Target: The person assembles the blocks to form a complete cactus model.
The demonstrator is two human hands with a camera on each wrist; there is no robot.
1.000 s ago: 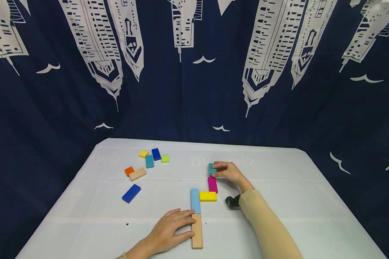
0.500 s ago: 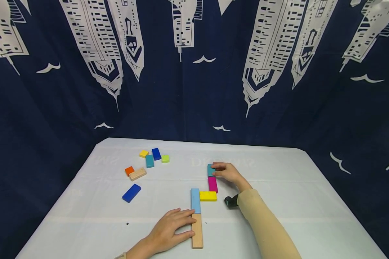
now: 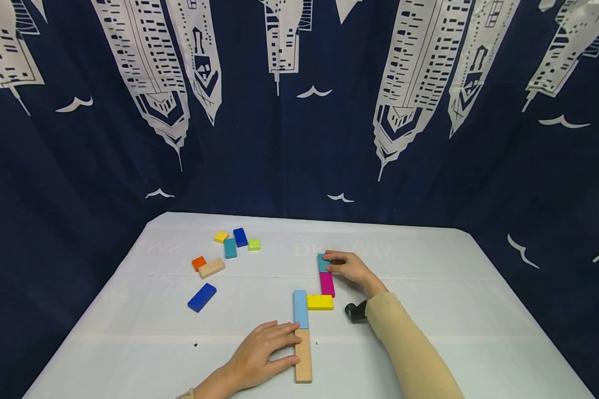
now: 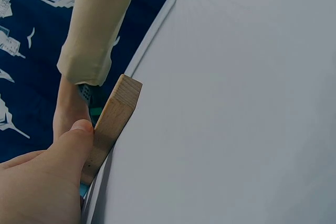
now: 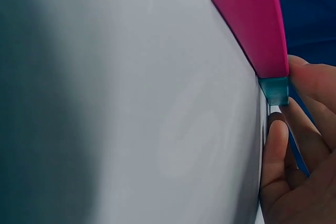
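Observation:
In the head view a chain of flat blocks lies on the table: a plain wooden block (image 3: 303, 363), a light blue block (image 3: 301, 309), a yellow block (image 3: 320, 302), a magenta block (image 3: 327, 284) and a teal block (image 3: 323, 262) at the far end. My right hand (image 3: 351, 267) holds the teal block from its right side with thumb and fingers; its near end meets the magenta block. My left hand (image 3: 262, 354) rests against the left side of the wooden block, fingers fairly straight. The left wrist view shows my thumb (image 4: 81, 129) touching that wooden block.
Several loose blocks lie at the far left, among them a blue block (image 3: 202, 297), a wooden block (image 3: 212, 269) and a lime block (image 3: 254, 244). A black device (image 3: 355, 311) is at my right wrist. A dark blue patterned curtain (image 3: 279, 144) hangs behind the table.
My right hand has shifted the teal block slightly left and nearer, so that it lines up closer to the magenta block. The left hand has stayed in place.

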